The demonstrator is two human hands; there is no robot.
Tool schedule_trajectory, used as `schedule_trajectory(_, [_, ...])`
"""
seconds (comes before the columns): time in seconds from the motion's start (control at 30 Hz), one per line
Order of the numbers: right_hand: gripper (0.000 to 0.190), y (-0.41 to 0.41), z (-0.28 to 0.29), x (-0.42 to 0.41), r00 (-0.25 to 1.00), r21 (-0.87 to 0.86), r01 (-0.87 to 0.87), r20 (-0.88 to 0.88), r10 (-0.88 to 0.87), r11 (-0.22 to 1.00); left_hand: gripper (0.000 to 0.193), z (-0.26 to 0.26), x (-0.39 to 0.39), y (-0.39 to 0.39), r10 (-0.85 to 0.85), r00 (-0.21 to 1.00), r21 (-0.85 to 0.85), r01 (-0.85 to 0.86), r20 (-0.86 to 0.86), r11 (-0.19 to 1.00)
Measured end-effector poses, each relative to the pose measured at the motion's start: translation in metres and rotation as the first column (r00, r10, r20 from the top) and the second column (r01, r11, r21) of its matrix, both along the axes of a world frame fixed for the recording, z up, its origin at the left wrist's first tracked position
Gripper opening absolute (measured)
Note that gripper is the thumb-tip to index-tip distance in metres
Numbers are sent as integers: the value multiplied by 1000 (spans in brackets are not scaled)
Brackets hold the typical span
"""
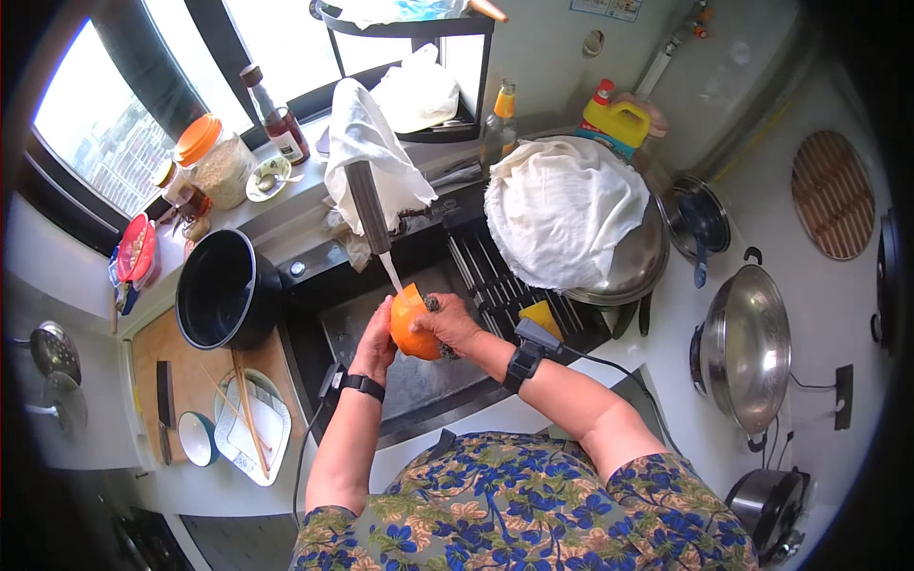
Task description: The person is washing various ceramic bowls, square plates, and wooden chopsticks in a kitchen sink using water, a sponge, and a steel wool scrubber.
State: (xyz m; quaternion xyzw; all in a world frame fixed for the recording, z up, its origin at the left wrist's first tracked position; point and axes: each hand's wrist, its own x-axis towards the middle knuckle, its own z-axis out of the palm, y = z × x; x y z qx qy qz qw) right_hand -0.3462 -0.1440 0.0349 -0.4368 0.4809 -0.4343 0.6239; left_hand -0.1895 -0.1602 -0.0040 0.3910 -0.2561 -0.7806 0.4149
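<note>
My left hand (376, 340) holds the left side of an orange bowl (410, 325) or similar rounded orange piece over the sink (414, 389). Around its right side, my right hand (453, 325) grips a dark, rough steel-wool scrubber (431, 303) pressed to the orange piece. Water runs from the faucet (368, 207) onto the top of it. A white cloth (364, 135) hangs over the faucet. What the orange piece is exactly, I cannot tell.
Left of the sink, a black pot (218, 289) stands by a cutting board (153, 342) with a knife (165, 407), a bowl (198, 439) and chopsticks on a plate (250, 471). At right are a yellow sponge (543, 317), a cloth-covered lid (643, 250) and a steel wok (750, 350).
</note>
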Motion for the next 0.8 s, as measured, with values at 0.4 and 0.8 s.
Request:
schedule_trajectory(0.4, [25,-3,2,1,952,190,38,293,-94,981,46,-29,-5,13,153,958,127,-125,-243,984])
schedule_trajectory(0.8, [28,-4,4,-5,875,288,-52,474,-95,956,50,-13,-7,33,280,868,320,-150,-410,935])
